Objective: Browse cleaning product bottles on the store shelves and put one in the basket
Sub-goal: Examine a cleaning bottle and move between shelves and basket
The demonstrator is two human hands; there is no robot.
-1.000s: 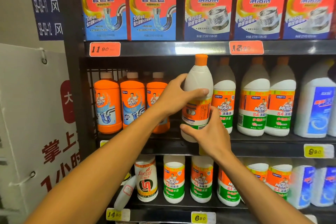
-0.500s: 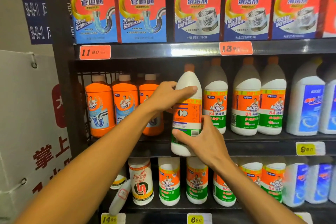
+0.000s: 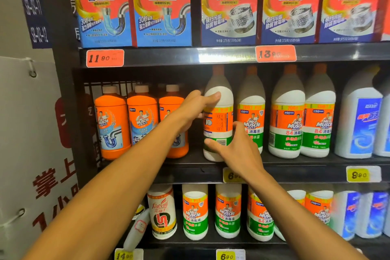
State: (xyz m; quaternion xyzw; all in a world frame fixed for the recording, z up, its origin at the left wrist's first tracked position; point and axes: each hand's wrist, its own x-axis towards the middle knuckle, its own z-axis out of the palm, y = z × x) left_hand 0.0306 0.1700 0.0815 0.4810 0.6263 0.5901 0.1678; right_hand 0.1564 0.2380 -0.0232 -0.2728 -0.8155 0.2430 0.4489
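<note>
A white bottle with an orange cap and an orange-and-green label (image 3: 218, 120) stands on the middle shelf (image 3: 190, 175), its back label turned toward me. My left hand (image 3: 195, 105) grips its upper body, thumb across the white shoulder. My right hand (image 3: 238, 150) holds its lower part, thumb on the green band. To its right stand three matching bottles (image 3: 287, 122) with their fronts facing out. No basket is in view.
Orange drain-cleaner bottles (image 3: 126, 120) stand left of the held bottle, white-and-blue bottles (image 3: 360, 124) at far right. Boxes (image 3: 162, 6) fill the top shelf. More bottles (image 3: 195, 213) line the lower shelf. A white sign (image 3: 27, 154) hangs on the left.
The bottle has gone from in front of the shelf back and down onto the middle shelf, and both hands went with it. The camera has shifted slightly.
</note>
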